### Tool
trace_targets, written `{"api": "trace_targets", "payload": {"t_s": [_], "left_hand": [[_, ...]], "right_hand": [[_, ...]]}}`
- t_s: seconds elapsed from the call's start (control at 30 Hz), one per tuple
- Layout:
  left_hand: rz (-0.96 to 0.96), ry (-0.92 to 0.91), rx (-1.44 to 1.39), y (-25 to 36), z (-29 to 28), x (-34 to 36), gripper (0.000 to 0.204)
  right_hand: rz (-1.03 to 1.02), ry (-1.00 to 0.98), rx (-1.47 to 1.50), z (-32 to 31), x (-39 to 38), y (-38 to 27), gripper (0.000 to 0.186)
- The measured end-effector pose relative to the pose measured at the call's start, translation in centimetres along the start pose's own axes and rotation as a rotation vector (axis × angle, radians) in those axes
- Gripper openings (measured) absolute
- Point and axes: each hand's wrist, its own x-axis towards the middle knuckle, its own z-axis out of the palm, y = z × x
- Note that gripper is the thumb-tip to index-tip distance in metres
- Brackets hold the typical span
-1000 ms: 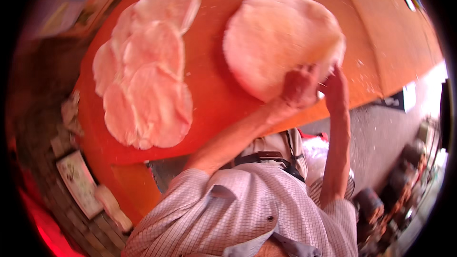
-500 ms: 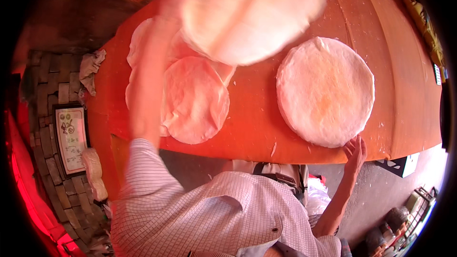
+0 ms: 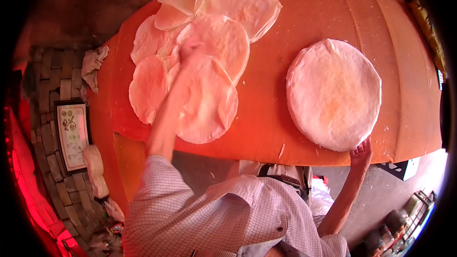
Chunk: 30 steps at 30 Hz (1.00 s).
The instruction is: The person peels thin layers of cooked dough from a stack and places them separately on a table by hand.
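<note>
- Now the blurred left hand (image 3: 194,50) is over thin, pale, round dough sheets (image 3: 209,104) at left; its grip I cannot tell.
- Half-open right hand (image 3: 362,153), gripping nothing, meets thick whitish dough stack (image 3: 335,95), right.
- Light touch should prevent tearing.

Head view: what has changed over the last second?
The left hand, first at the round pale stack, carried a sheet leftward and now reaches over the overlapping sheets, apparently having let it go. The right hand stays at the stack's near edge.
</note>
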Motion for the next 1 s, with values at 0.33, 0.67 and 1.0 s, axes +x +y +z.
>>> {"api": "trace_targets", "payload": {"t_s": [0.33,0.67,1.0], "left_hand": [[0.564,-0.801,-0.068,20.5,21.8,-25.0,0.059],[0.258,-1.043,-0.18,21.0,28.2,-28.0,0.04],[-0.047,-1.147,-0.361,19.3,29.3,-27.3,0.033]], "right_hand": [[0.003,-0.231,0.064,6.2,-1.4,-0.7,0.021],[-0.142,-0.235,-0.146,5.7,-3.1,-0.8,0.037],[-0.067,-0.304,-0.119,4.5,-2.1,-1.0,0.049]]}}
